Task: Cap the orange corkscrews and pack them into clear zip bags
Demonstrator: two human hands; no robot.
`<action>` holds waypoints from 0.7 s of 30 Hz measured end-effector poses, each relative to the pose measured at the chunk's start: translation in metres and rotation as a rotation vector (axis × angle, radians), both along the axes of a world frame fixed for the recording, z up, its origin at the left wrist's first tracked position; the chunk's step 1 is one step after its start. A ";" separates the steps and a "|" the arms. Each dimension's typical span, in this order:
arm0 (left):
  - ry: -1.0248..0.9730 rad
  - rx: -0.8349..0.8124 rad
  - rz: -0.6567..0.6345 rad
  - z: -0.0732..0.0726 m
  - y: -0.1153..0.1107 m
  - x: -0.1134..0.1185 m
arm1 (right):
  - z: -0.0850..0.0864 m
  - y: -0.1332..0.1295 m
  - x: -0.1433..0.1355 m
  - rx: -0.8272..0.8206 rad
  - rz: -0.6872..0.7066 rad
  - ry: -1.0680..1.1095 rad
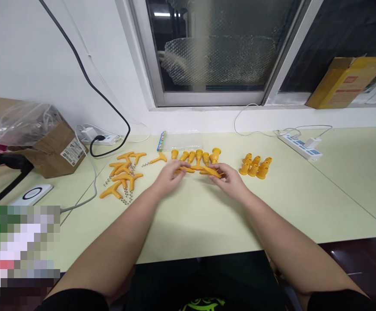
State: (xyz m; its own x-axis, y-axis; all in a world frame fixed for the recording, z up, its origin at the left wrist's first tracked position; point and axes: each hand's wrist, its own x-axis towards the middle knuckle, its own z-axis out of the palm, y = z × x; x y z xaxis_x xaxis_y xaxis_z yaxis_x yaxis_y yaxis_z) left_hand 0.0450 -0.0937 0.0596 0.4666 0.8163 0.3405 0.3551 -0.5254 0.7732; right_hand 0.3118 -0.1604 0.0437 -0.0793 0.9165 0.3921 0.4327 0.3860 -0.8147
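My left hand point(171, 176) has its fingers curled at a flat orange handle piece point(187, 170) on the table. My right hand point(228, 180) pinches another orange handle piece point(211, 172), slightly tilted, thumb below and fingers above. Between the hands lies one more orange handle point(197, 167). Just behind them stands a row of several orange cup-shaped pieces point(199, 155). A pile of orange T-shaped handles with metal corkscrews point(123, 176) is left of my left hand, with a single corkscrew point(158, 158) nearer. Several orange cup pieces point(253, 169) are grouped at the right.
A clear plastic bag point(183, 141) lies behind the row. At the left are a cardboard box point(53, 151), a black cable point(87, 80) and a white pad point(34, 194). A white power strip point(299, 147) with cables lies at the back right, below the window.
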 end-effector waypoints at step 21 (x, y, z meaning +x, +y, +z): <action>0.696 0.038 0.607 -0.012 0.049 -0.055 | -0.017 0.022 0.036 -0.183 -0.276 -0.420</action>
